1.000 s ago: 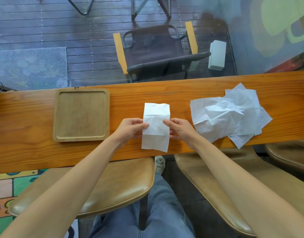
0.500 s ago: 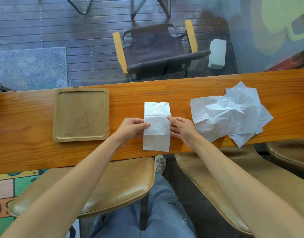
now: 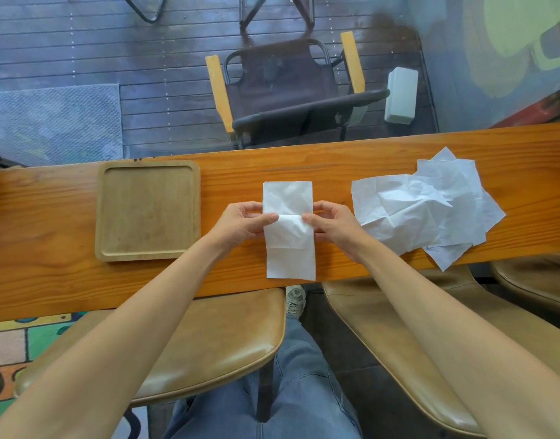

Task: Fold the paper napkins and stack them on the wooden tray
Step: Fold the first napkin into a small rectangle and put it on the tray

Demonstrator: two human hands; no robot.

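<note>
We pinch the napkin (image 3: 289, 229) at its side edges, left hand (image 3: 240, 224) and right hand (image 3: 332, 224) both closed on it, mid-counter between the bare wooden tray (image 3: 148, 210) and the loose pile (image 3: 430, 210); align corners squarely before creasing

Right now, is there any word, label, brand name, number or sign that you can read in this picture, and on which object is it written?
None can be read.
The napkin between the left hand and right hand, the loose napkins and the wooden tray are plain.
The floor mat shows coloured shapes only, no letters.
</note>
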